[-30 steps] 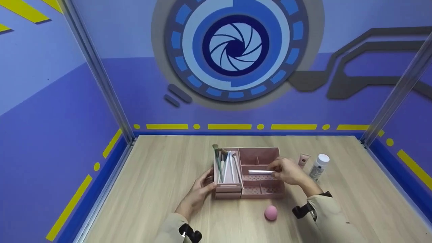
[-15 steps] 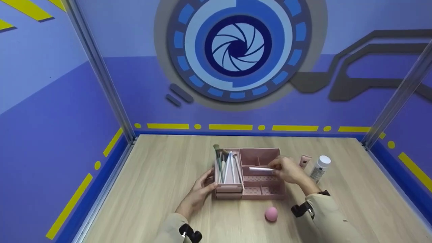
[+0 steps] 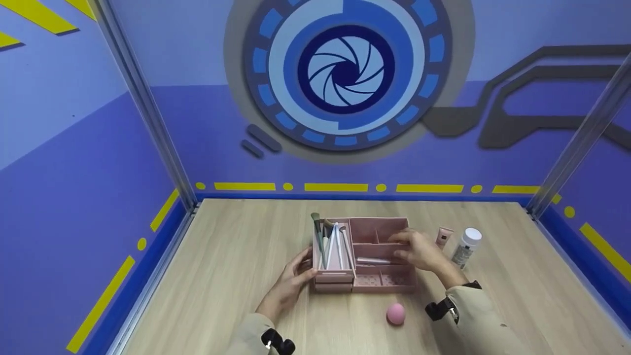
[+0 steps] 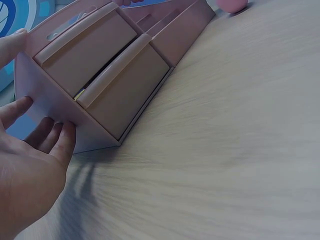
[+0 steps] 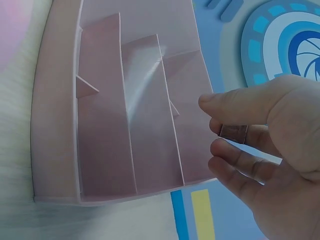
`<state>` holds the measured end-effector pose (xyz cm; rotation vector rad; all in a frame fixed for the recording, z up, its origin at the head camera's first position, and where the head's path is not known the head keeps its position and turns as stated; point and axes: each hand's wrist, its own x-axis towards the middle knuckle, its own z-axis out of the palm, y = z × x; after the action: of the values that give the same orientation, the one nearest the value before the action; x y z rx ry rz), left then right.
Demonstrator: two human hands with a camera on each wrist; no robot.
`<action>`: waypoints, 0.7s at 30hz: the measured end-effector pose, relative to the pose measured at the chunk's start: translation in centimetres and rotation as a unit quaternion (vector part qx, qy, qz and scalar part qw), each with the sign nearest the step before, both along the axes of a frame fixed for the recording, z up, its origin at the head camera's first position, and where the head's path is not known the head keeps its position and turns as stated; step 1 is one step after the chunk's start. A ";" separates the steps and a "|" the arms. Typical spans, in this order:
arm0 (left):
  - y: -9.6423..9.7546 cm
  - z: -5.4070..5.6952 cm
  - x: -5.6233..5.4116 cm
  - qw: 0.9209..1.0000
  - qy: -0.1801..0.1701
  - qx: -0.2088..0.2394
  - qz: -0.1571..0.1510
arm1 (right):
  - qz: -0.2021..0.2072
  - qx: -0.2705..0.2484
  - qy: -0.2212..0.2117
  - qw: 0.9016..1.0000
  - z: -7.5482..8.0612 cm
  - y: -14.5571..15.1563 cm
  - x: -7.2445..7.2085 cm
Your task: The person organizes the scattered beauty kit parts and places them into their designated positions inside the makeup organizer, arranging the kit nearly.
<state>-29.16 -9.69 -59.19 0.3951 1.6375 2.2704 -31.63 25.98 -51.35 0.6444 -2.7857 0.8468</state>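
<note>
Lengthwise in the middle compartment point(image 3: 369, 252) of the pink organizer point(image 3: 384, 289), a white stick point(image 3: 373, 261) points toward the nearer right hand point(image 3: 423, 250), fingers apart over the right end; the left hand point(image 3: 288, 285) touches the left side.

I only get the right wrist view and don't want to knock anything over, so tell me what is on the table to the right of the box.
Observer: Right of the box are a tube and a bottle with a white cap.
Operator: Now name what lies in the box's left tray; my view doesn't show it.
Observer: Brushes, their tips toward the far side.
Operator: Last thing: report where the left hand is.
Observer: The left hand has its fingertips against the box's left side, as the left wrist view shows.
</note>
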 end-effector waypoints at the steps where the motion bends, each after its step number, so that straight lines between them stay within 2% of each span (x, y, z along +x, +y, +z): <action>1: 0.0 0.0 0.0 1.000 -0.001 0.000 0.000 | -0.001 -0.001 0.001 1.000 0.0 0.0 0.1; 21: 0.0 -0.1 -0.1 1.000 0.001 0.008 0.000 | -0.016 -0.011 -0.035 0.999 0.0 0.0 0.6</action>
<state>-29.26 -9.65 -59.33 0.4006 1.6219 2.2844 -31.01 25.97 -51.32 0.5766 -2.8352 0.9105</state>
